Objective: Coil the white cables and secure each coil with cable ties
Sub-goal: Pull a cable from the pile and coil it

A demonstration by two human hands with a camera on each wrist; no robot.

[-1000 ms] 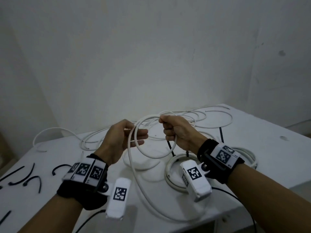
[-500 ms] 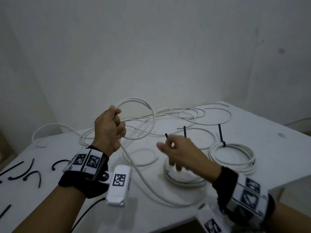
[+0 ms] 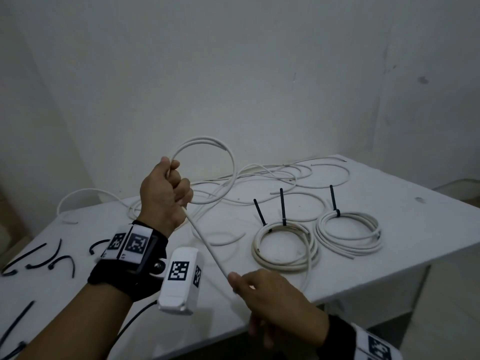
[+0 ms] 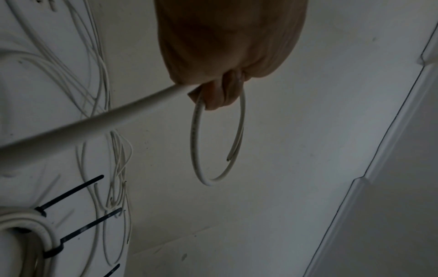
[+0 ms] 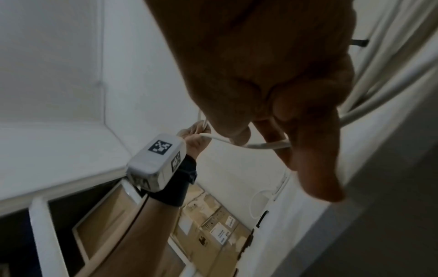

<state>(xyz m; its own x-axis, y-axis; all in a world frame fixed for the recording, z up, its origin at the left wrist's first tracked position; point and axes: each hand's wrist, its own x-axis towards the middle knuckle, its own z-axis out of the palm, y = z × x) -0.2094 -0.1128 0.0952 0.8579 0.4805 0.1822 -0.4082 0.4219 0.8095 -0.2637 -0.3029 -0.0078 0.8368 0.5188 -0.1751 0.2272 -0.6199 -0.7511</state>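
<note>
My left hand (image 3: 171, 188) is raised above the table and grips a small loop of white cable (image 3: 230, 162); the left wrist view shows that loop (image 4: 194, 146) hanging from the curled fingers (image 4: 218, 95). From this fist a straight run of the same cable (image 3: 205, 245) slants down to my right hand (image 3: 235, 280) near the table's front edge. In the right wrist view the cable (image 5: 265, 145) passes between the thumb and fingers (image 5: 308, 150), which pinch it. Two finished coils (image 3: 261, 253) (image 3: 375, 237) lie on the right, each bound with black ties (image 3: 282, 206).
A tangle of loose white cable (image 3: 298, 178) covers the back of the white table (image 3: 415, 229), against the wall. Several loose black cable ties (image 3: 62, 261) lie at the left. The table's front edge runs just under my right hand. Cardboard boxes (image 5: 213, 234) sit below the table.
My right hand let go of the loop, swung down toward the front edge and took hold of the trailing cable. My left hand lifted the loop higher.
</note>
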